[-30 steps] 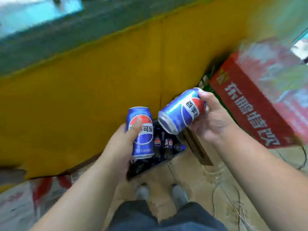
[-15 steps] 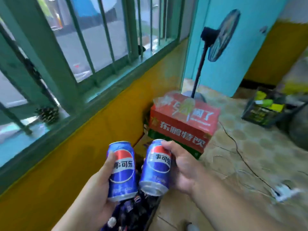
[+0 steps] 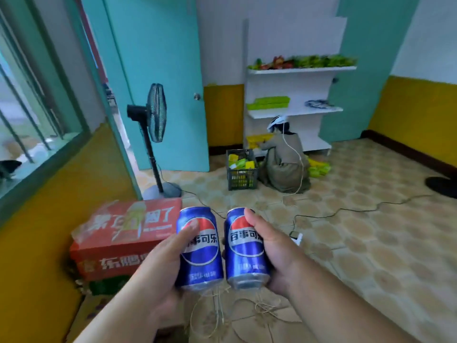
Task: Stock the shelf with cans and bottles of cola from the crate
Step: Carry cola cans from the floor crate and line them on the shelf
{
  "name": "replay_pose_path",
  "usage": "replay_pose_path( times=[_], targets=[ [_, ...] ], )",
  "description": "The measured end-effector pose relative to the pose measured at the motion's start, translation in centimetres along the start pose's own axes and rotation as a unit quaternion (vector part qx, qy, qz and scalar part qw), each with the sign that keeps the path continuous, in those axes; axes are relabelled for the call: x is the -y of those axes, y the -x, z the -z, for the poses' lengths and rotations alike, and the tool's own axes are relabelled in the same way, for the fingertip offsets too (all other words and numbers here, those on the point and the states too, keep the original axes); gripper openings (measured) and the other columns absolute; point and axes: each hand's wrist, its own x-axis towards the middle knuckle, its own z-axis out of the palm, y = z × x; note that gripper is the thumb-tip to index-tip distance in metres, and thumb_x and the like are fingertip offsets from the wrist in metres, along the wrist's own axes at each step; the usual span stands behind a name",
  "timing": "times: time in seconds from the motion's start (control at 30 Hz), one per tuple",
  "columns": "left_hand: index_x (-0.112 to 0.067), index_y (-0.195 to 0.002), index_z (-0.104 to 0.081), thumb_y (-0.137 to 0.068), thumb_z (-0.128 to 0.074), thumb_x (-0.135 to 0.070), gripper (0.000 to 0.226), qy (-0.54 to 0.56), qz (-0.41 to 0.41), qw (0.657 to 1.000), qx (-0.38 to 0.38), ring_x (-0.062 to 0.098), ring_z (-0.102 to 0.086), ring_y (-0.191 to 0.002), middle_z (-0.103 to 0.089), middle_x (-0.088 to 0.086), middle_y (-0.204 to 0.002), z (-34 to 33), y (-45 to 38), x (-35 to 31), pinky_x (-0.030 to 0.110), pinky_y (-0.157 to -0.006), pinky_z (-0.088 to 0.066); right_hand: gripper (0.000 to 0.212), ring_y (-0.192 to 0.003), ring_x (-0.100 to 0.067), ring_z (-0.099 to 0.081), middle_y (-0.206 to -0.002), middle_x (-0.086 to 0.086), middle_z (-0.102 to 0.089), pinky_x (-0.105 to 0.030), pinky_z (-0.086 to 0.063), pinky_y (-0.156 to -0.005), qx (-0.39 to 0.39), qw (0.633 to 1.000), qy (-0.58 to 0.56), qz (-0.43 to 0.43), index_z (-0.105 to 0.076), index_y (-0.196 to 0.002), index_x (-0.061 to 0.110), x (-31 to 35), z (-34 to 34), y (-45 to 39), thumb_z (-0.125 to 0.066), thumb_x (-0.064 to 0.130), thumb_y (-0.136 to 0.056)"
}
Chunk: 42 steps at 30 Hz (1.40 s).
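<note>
**Between crate and shelf: two cans in hand, none placed in view**

Near the bottom of the head view, the left hand [image 3: 158, 266] is gripping one blue cola can [image 3: 199, 248], thumb lying across the logo and the other fingers wrapping round behind. The right hand [image 3: 277, 253] is gripping a second cola can [image 3: 246, 248] the same way. Both cans are sitting upright, just beside each other with a narrow gap between, held out over the tiled floor [image 3: 371, 243].

Progress, as a judgement: the pick-up appears done for this pair, and carrying and placing are remaining. The cola crate is not showing, so how much stock is left cannot be told. No cola is visible on the far white shelf unit [image 3: 296, 112]; whether that is the target shelf cannot be told.

Room for moving: open floor is lying ahead and to the right. A red carton [image 3: 118, 243] is sitting near left against the yellow wall. A standing fan [image 3: 155, 115] is standing at middle left. A black cable [image 3: 346, 211] is trailing across the tiles, and loose string [image 3: 247, 308] is lying just below the cans; both look like tripping hazards. A crouching person [image 3: 284, 164] and a dark basket [image 3: 242, 172] are blocking the foot of the far shelf.
</note>
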Motion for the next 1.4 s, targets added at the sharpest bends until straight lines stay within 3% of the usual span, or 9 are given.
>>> replay_pose_path(
  times=[0.13, 0.23, 0.4, 0.57, 0.73, 0.9, 1.07, 1.23, 1.4],
  targets=[
    [-0.007, -0.106, -0.068, -0.07, -0.07, -0.046, 0.053, -0.032, 0.009, 0.999, 0.036, 0.031, -0.076, -0.076, -0.077, 0.017, -0.093, -10.0, -2.9, 1.4, 0.049, -0.08, -0.058, 0.059, -0.081, -0.032, -0.075, -0.097, -0.019, -0.076, -0.045, -0.06, -0.076, -0.051, 0.997, 0.003, 0.052, -0.068, -0.107, 0.004, 4.8, 7.4, 2.0, -0.074, 0.047, -0.067],
    [-0.011, -0.107, -0.068, -0.066, -0.068, -0.053, 0.059, -0.037, 0.016, 0.996, 0.078, 0.026, -0.076, -0.073, -0.078, 0.012, -0.091, -17.1, -5.6, 3.4, 0.041, -0.068, -0.058, 0.048, -0.068, -0.027, -0.075, -0.084, -0.015, -0.076, -0.039, -0.061, -0.063, -0.077, 0.993, -0.01, 0.093, -0.068, -0.098, 0.006, 8.7, 13.4, 3.3, -0.072, 0.044, -0.068],
    [-0.012, -0.105, -0.069, -0.069, -0.068, -0.054, 0.054, -0.063, 0.032, 0.988, 0.141, 0.024, -0.076, -0.072, -0.078, 0.01, -0.088, -28.3, -9.3, 6.8, 0.037, -0.062, -0.057, 0.061, -0.091, -0.035, -0.074, -0.102, -0.019, -0.076, -0.055, -0.058, -0.087, -0.163, 0.978, -0.014, 0.128, -0.069, -0.107, 0.006, 13.4, 23.2, 4.7, -0.078, 0.047, -0.062],
    [-0.011, -0.11, -0.069, -0.067, -0.069, -0.055, 0.061, -0.13, 0.067, 0.969, 0.198, 0.031, -0.076, -0.086, -0.078, 0.013, -0.095, -36.4, -12.9, 9.2, 0.051, -0.082, -0.059, 0.062, -0.09, -0.036, -0.075, -0.101, -0.018, -0.077, -0.056, -0.06, -0.082, -0.246, 0.955, -0.055, 0.159, -0.068, -0.112, 0.008, 16.7, 30.9, 5.0, -0.076, 0.046, -0.064],
    [-0.009, -0.106, -0.07, -0.069, -0.07, -0.053, 0.057, -0.201, 0.082, 0.936, 0.278, 0.032, -0.076, -0.085, -0.077, 0.014, -0.094, -43.1, -18.5, 11.0, 0.05, -0.082, -0.059, 0.054, -0.093, -0.039, -0.074, -0.103, -0.018, -0.076, -0.062, -0.058, -0.082, -0.321, 0.919, -0.106, 0.204, -0.068, -0.113, 0.01, 18.4, 36.2, 3.5, -0.074, 0.045, -0.072],
    [-0.013, -0.113, -0.07, -0.061, -0.073, -0.061, 0.071, -0.26, 0.105, 0.869, 0.407, 0.033, -0.074, -0.093, -0.077, 0.013, -0.101, -50.2, -23.6, 12.0, 0.058, -0.09, -0.056, 0.054, -0.086, -0.032, -0.076, -0.094, -0.01, -0.078, -0.058, -0.059, -0.082, -0.444, 0.84, -0.142, 0.277, -0.069, -0.104, 0.017, 20.8, 39.4, 3.2, -0.075, 0.048, -0.061],
    [-0.019, -0.106, -0.074, -0.069, -0.066, -0.059, 0.055, -0.286, 0.121, 0.786, 0.535, 0.032, -0.074, -0.094, -0.077, 0.011, -0.103, -56.6, -24.8, 13.3, 0.057, -0.089, -0.056, 0.053, -0.09, -0.034, -0.075, -0.096, -0.009, -0.078, -0.059, -0.06, -0.081, -0.548, 0.75, -0.155, 0.335, -0.068, -0.106, 0.02, 21.9, 41.0, 4.6, -0.074, 0.049, -0.063],
    [-0.017, -0.106, -0.072, -0.069, -0.063, -0.055, 0.054, -0.305, 0.165, 0.693, 0.632, 0.029, -0.075, -0.086, -0.078, 0.01, -0.098, -61.4, -21.4, 17.0, 0.049, -0.08, -0.059, 0.044, -0.088, -0.034, -0.076, -0.099, -0.01, -0.077, -0.06, -0.06, -0.079, -0.648, 0.651, -0.187, 0.349, -0.066, -0.111, 0.019, 19.9, 42.4, 9.0, -0.072, 0.049, -0.079],
    [-0.018, -0.115, -0.07, -0.068, -0.064, -0.057, 0.062, -0.324, 0.2, 0.611, 0.694, 0.033, -0.074, -0.093, -0.077, 0.01, -0.103, -65.9, -15.5, 22.4, 0.055, -0.085, -0.058, 0.062, -0.092, -0.04, -0.074, -0.102, -0.017, -0.075, -0.062, -0.059, -0.082, -0.714, 0.563, -0.197, 0.368, -0.066, -0.113, 0.014, 17.0, 44.8, 15.0, -0.077, 0.054, -0.066]
  ],
)
